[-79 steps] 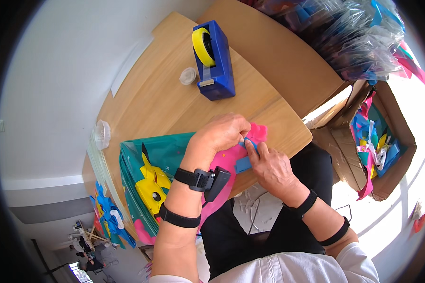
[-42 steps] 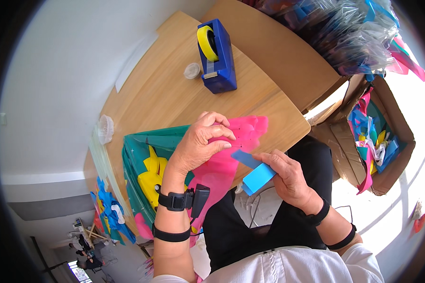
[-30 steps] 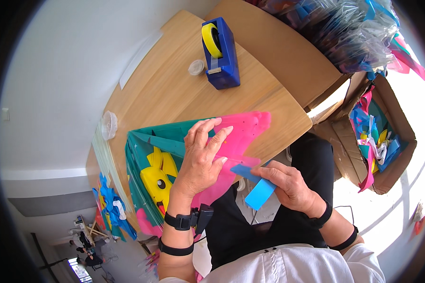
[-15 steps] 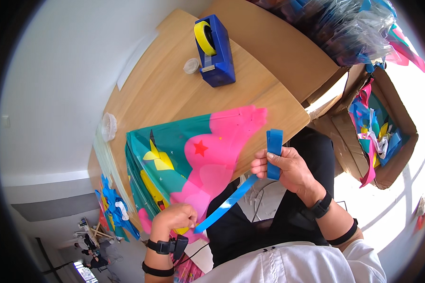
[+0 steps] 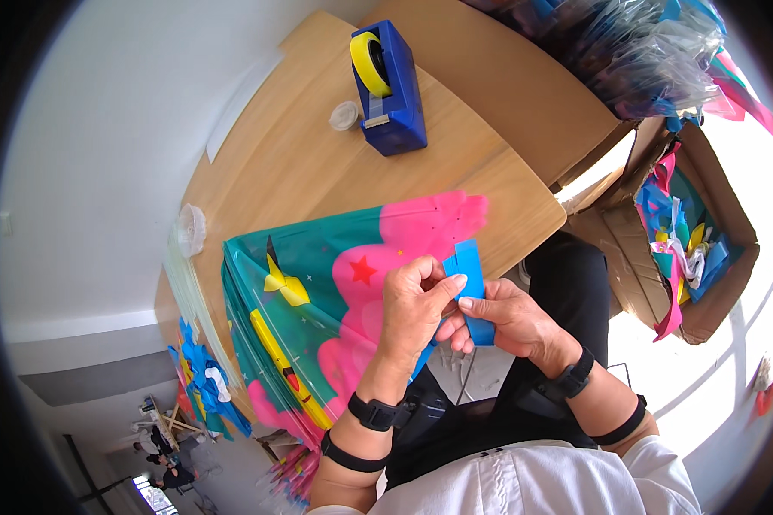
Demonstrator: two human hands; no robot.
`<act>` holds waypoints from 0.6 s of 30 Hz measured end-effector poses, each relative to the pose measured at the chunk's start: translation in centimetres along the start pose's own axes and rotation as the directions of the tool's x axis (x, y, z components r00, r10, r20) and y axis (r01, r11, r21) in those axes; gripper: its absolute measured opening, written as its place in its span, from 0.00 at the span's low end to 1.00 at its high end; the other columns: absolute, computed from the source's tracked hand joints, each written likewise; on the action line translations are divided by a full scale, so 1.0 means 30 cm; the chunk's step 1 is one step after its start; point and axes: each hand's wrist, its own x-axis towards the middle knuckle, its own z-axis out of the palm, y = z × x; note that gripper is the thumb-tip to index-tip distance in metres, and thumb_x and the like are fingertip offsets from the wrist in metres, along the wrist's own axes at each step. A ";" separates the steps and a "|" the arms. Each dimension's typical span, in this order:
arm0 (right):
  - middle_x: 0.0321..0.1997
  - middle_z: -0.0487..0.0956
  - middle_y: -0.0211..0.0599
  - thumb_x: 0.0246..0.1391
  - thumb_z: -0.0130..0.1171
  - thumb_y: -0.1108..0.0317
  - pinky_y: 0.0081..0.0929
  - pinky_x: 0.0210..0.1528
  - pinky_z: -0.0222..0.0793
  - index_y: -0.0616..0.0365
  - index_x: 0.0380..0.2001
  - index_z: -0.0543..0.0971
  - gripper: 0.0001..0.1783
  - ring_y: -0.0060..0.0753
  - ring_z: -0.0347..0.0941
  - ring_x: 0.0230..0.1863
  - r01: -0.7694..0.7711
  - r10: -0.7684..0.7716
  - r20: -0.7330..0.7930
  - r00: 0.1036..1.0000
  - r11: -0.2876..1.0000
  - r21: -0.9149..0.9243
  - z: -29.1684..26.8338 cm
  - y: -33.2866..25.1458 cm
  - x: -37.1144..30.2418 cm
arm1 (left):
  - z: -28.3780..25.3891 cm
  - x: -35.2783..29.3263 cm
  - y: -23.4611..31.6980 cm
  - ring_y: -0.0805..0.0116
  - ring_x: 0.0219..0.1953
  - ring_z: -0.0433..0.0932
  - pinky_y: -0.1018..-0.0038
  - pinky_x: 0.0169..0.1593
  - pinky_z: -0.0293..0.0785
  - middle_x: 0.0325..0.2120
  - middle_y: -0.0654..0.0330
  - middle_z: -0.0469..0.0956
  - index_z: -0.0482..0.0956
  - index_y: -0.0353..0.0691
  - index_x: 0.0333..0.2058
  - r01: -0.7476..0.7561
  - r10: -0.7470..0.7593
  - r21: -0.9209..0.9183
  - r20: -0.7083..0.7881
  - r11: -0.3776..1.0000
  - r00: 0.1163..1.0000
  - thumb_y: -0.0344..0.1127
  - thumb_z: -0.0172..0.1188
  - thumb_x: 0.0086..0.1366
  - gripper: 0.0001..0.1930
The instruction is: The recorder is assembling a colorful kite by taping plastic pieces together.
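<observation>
A folded flat blue strip (image 5: 481, 330) is held in front of me, over the table's near edge. My right hand (image 5: 524, 322) is closed on its lower half, thumb on the front face. Beside it my left hand (image 5: 412, 309) pinches the strip's left edge between thumb and fingers. A loose length of the strip hangs under the left hand. Behind my hands a thin printed sheet (image 5: 322, 266), teal and pink with a red star and yellow shapes, lies spread on the wooden table (image 5: 464, 163), its near edge drooping over the side.
A blue tape dispenser (image 5: 408, 124) with a yellow roll stands at the back, beside a small clear cup (image 5: 344, 116). Another clear container (image 5: 192, 230) sits at the left edge. On the right, an open carton (image 5: 721, 300) holds coloured scraps; clear plastic bags (image 5: 636, 69) are piled above.
My left hand has come up and right from the strip's loose end to the folded bundle. The strip's stretched length has gone slack below. My right hand keeps its grip.
</observation>
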 end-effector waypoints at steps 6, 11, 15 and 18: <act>0.36 0.82 0.45 0.66 0.48 0.67 0.24 0.32 0.78 0.67 0.44 0.76 0.14 0.31 0.80 0.31 0.150 -0.154 -0.139 0.978 0.988 -0.040 -0.009 0.016 0.013 | -0.007 0.007 -0.046 0.83 0.19 0.69 0.83 0.22 0.65 0.16 0.66 0.72 0.72 0.35 0.22 0.088 -0.098 -0.116 -0.078 0.989 0.992 0.24 0.62 0.60 0.09; 0.35 0.82 0.44 0.65 0.49 0.68 0.24 0.33 0.79 0.67 0.44 0.77 0.13 0.30 0.81 0.31 0.222 -0.236 -0.263 0.935 0.971 -0.084 0.008 0.024 0.025 | -0.025 0.014 -0.069 0.81 0.19 0.69 0.83 0.23 0.64 0.17 0.66 0.73 0.77 0.34 0.24 0.012 -0.023 -0.088 -0.122 0.996 0.992 0.26 0.62 0.60 0.06; 0.35 0.82 0.40 0.64 0.49 0.72 0.23 0.33 0.78 0.65 0.47 0.76 0.12 0.28 0.80 0.32 0.305 -0.398 -0.270 0.877 0.894 -0.329 0.013 0.031 0.023 | -0.033 0.042 -0.055 0.82 0.18 0.67 0.82 0.23 0.62 0.16 0.68 0.71 0.75 0.34 0.22 0.055 -0.056 -0.014 -0.148 0.998 0.987 0.25 0.63 0.58 0.08; 0.34 0.81 0.40 0.61 0.50 0.76 0.23 0.32 0.77 0.65 0.49 0.74 0.13 0.29 0.80 0.31 0.334 -0.581 -0.148 0.800 0.636 -0.696 0.033 0.015 0.027 | -0.052 0.086 -0.056 0.80 0.20 0.68 0.80 0.25 0.65 0.18 0.66 0.72 0.76 0.32 0.22 -0.046 0.081 0.213 -0.161 0.976 0.984 0.25 0.64 0.56 0.07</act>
